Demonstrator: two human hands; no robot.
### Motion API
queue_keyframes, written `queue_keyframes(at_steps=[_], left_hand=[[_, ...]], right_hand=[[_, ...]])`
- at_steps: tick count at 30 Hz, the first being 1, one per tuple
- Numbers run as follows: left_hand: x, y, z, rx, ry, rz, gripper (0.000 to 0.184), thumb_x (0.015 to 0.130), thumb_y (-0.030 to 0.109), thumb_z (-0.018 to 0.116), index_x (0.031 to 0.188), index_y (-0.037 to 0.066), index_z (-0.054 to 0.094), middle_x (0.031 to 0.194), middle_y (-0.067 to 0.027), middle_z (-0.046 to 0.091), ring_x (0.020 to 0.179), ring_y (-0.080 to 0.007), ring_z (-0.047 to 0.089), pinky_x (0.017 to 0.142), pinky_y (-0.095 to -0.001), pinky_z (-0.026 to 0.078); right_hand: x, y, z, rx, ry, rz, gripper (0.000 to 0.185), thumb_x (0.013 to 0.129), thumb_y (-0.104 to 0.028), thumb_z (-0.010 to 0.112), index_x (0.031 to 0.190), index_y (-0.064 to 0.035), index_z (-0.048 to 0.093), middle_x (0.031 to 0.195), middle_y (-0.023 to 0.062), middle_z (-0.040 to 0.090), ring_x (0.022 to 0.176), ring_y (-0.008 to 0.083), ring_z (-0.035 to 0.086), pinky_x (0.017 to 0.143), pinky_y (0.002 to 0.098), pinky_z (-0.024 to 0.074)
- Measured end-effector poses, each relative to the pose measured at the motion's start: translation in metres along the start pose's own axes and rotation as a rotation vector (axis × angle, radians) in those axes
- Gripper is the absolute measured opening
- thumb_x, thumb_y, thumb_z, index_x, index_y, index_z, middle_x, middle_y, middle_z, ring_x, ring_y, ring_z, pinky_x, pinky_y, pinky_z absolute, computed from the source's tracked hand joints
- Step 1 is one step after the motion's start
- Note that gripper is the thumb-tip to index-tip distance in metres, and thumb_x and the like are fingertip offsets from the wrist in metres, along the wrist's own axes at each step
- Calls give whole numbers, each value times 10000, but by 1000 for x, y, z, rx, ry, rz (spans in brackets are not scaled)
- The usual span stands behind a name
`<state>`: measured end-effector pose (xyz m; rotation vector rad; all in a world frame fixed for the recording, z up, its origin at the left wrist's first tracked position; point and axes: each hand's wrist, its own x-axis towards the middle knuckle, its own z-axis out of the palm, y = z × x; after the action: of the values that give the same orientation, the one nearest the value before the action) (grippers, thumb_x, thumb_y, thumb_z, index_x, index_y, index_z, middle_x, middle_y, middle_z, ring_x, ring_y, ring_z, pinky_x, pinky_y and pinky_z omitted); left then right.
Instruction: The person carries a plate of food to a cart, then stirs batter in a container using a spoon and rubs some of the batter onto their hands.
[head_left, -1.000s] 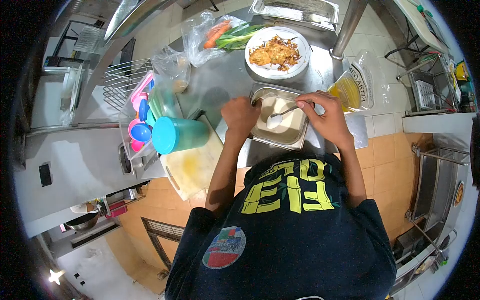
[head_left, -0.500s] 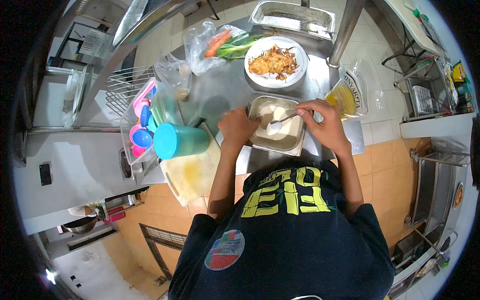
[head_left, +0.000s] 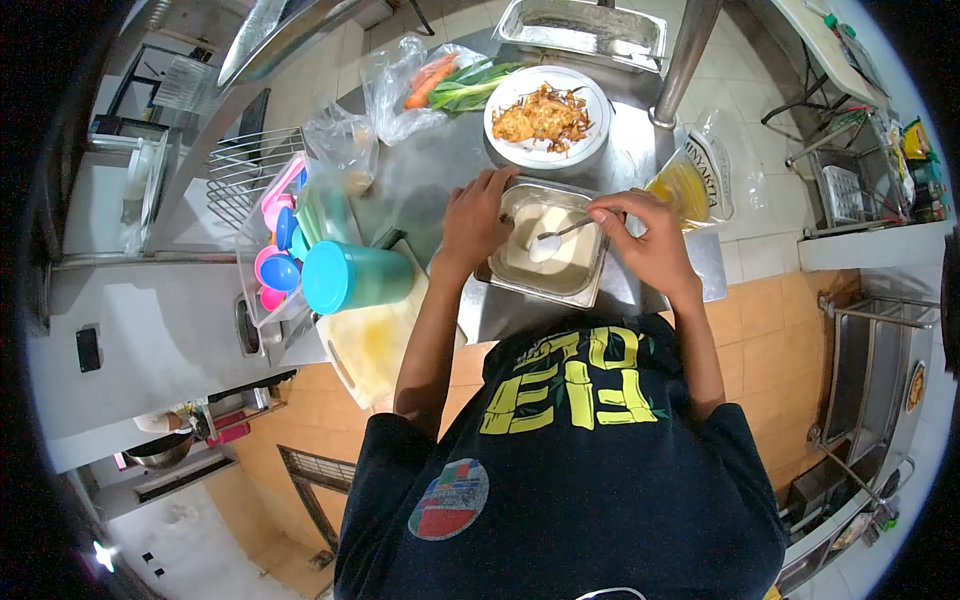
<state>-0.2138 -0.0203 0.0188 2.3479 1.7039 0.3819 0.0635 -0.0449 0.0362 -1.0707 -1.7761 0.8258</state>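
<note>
A square metal pan [head_left: 572, 288] with pale, creamy contents stands on the steel table. My left hand [head_left: 478, 222] grips the pan's left rim, its fingers along the edge near the upper left corner. Pinched in my right hand [head_left: 648, 236], at the pan's right side, is the handle of a metal spoon [head_left: 545, 246]. White matter lies on the spoon's bowl, which is inside the pan. Just beyond the pan sits a white plate [head_left: 548, 79] with browned, fried-looking food [head_left: 543, 120] on it.
To the left are a turquoise-lidded container [head_left: 345, 277], a cutting board [head_left: 375, 345] and a bin of colourful scoops [head_left: 280, 272]. Bagged carrots [head_left: 430, 82] and green leaves [head_left: 470, 88] lie behind. A bag of yellow oil [head_left: 686, 188] is at right, near a metal post [head_left: 688, 60].
My left hand has shifted up along the pan's left rim, and its fingers now extend toward the upper corner. The spoon's bowl has moved slightly within the pan. The view has shifted a little.
</note>
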Motion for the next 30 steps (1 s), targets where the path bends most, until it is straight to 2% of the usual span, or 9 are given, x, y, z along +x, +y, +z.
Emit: queue_keyframes(at_steps=[3, 7, 10, 13, 18, 21, 27, 30], left_hand=[[9, 0, 5, -163, -45, -73, 602, 733, -2, 729, 1300, 84, 545, 1229, -181, 634, 1168, -411, 607, 970, -515, 499], [14, -6, 20, -206, 34, -21, 473, 746, -45, 680, 1202, 32, 580, 1172, -214, 641, 1082, -445, 630, 928, -517, 510], [14, -8, 25, -203, 99, 11, 412, 756, -49, 670, 1158, 10, 600, 1126, -221, 653, 1044, -454, 638, 903, -521, 516], [11, -9, 25, -179, 101, -43, 369, 767, -28, 694, 1124, 13, 612, 1095, -214, 661, 1002, -449, 648, 870, -521, 525], [10, -5, 23, -130, 108, -84, 346, 773, 25, 756, 1090, 33, 616, 1059, -177, 670, 928, -423, 668, 815, -512, 540], [9, -6, 22, -155, 171, -13, 325, 773, 41, 766, 1068, 33, 630, 1024, -178, 680, 910, -422, 673, 797, -506, 543], [8, -10, 25, -113, 153, -80, 297, 781, 84, 782, 1043, 29, 652, 1025, -184, 694, 905, -420, 680, 784, -494, 551], [3, -9, 26, -93, 178, -133, 310, 785, 157, 796, 1030, 25, 659, 1007, -185, 702, 883, -418, 687, 763, -499, 558]], right_hand=[[0, 2, 0, -9, -8, 8, 109, 921, -93, 753, 1006, -25, 762, 870, 92, 747, 737, 184, 634, 736, 321, 494], [0, -3, -3, 2, -56, 81, 118, 931, -106, 747, 1018, -28, 765, 911, 99, 759, 812, 203, 676, 769, 322, 505], [-1, 6, -1, -29, -21, 53, 131, 938, -116, 743, 1032, -28, 765, 945, 108, 766, 865, 219, 701, 791, 323, 514], [1, 8, 4, 37, 40, -10, 127, 917, -125, 750, 1020, -53, 769, 812, 112, 720, 662, 204, 608, 679, 349, 489], [6, 9, 6, 30, 20, -14, 124, 917, -124, 751, 1015, -49, 766, 803, 108, 719, 655, 205, 608, 679, 348, 488], [6, 9, 8, 21, 15, -21, 122, 913, -123, 757, 1010, -49, 766, 796, 106, 717, 650, 205, 607, 669, 348, 486], [5, 12, 7, 33, 28, -10, 116, 915, -131, 759, 1001, -53, 767, 787, 109, 710, 649, 197, 609, 657, 346, 478], [7, 12, 8, 19, 30, -23, 115, 919, -135, 756, 999, -53, 766, 784, 110, 707, 646, 198, 606, 657, 348, 478]])
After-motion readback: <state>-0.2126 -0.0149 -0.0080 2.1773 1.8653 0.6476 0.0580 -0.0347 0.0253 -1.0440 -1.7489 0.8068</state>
